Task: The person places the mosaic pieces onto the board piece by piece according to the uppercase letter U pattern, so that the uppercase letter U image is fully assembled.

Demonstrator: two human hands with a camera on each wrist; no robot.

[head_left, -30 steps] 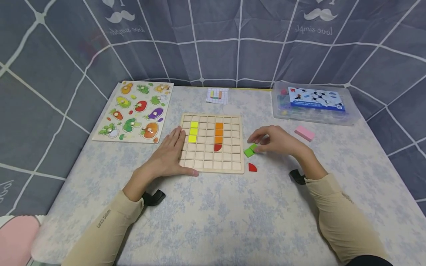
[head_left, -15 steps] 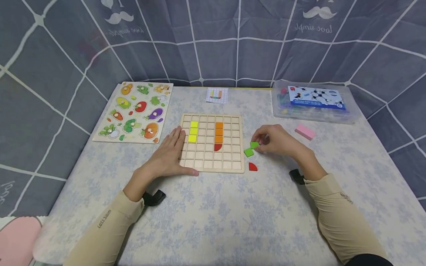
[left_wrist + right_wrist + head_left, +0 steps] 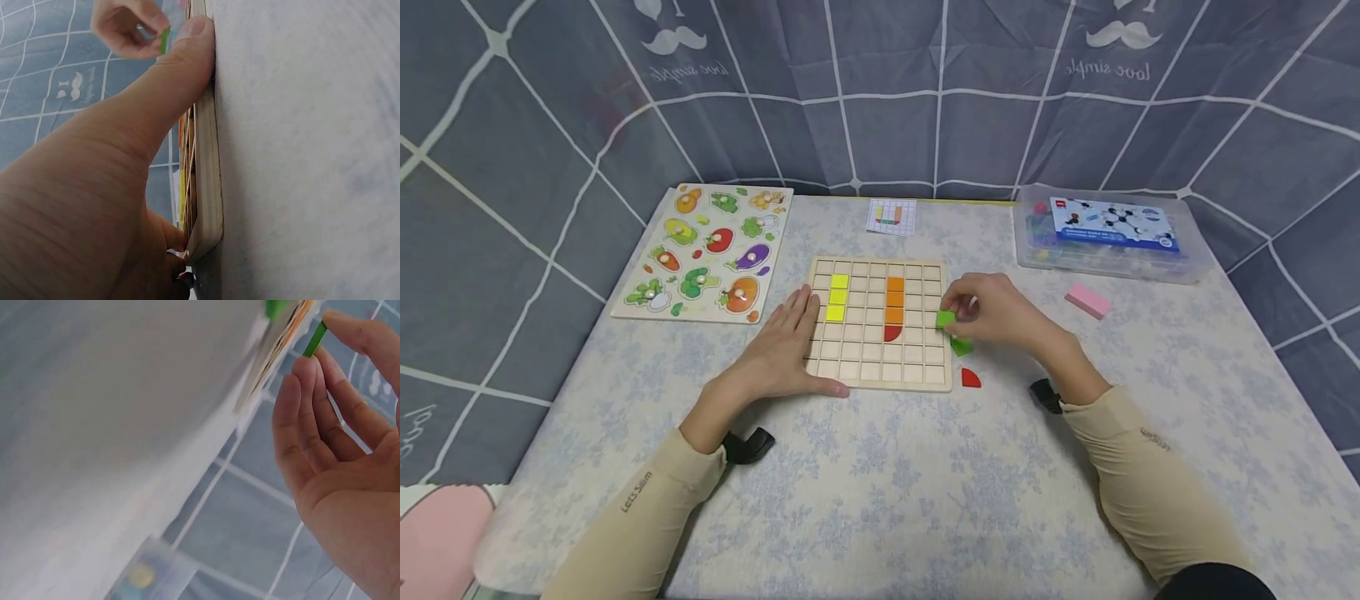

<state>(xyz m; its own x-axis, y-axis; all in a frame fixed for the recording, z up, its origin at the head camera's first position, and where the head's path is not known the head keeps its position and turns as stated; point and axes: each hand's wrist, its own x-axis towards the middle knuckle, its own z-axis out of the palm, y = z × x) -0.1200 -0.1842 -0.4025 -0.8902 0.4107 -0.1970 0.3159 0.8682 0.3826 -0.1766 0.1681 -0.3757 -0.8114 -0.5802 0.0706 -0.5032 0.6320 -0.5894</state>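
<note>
My left hand (image 3: 775, 357) rests on the left side of a wooden grid board (image 3: 859, 352), its fingers straight and its thumb along the front edge. Between thumb and fingertips my right hand (image 3: 1000, 310) pinches a green square tile (image 3: 945, 319), lifted over the board's right edge; the right wrist view shows this tile (image 3: 316, 339) edge-on. Yellow tiles (image 3: 837, 297) form a column in the board, orange tiles (image 3: 894, 300) another, with a red quarter-circle tile (image 3: 892, 333) below the orange. A second green tile (image 3: 962, 347), partly hidden by my right hand, lies beside the board.
A loose red quarter-circle tile (image 3: 971, 378) lies right of the board. Behind stands a small pattern card (image 3: 891, 217). A vegetable puzzle board (image 3: 700, 250) is at the left, a clear plastic box (image 3: 1105, 262) and a pink block (image 3: 1087, 301) at the right.
My right hand has picked one green tile up from beside the other and carried it left to the board's right edge. The left hand has stayed in place.
</note>
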